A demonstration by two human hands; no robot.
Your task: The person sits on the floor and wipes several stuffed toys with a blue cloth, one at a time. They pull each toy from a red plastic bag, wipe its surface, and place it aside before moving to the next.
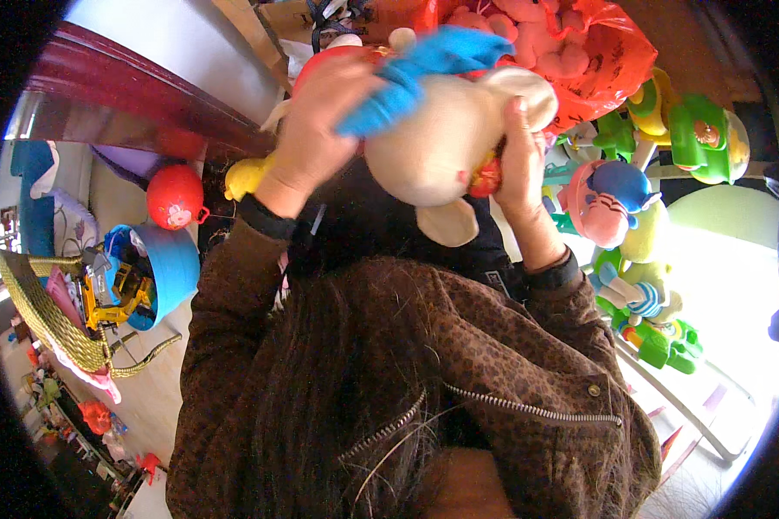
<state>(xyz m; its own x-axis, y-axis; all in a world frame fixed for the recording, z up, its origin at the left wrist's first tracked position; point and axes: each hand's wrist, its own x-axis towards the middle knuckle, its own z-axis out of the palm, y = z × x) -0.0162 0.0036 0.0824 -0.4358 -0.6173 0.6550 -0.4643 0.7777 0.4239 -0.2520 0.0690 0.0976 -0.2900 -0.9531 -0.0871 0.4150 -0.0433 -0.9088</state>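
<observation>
In front of my chest is a cream plush toy [422, 152] with a rounded head and flat pale ears. My right hand [522, 159] grips its side, thumb up against one ear, near a small red and gold part [487, 176]. Blurred by motion, my left hand [324, 117] has a bright blue cloth [451, 55] at its fingers. The cloth lies along the top of the plush toy, and its far end sticks out above the head. My left fingertips are partly hidden.
Beyond the toy, a red plastic bag [613, 71] holds pink plush toys [561, 42]. Several plush toys [613, 201] crowd a rack at right. At left are a red balloon [175, 196], a blue bucket [175, 272] with yellow toy vehicles, and a woven basket [52, 318].
</observation>
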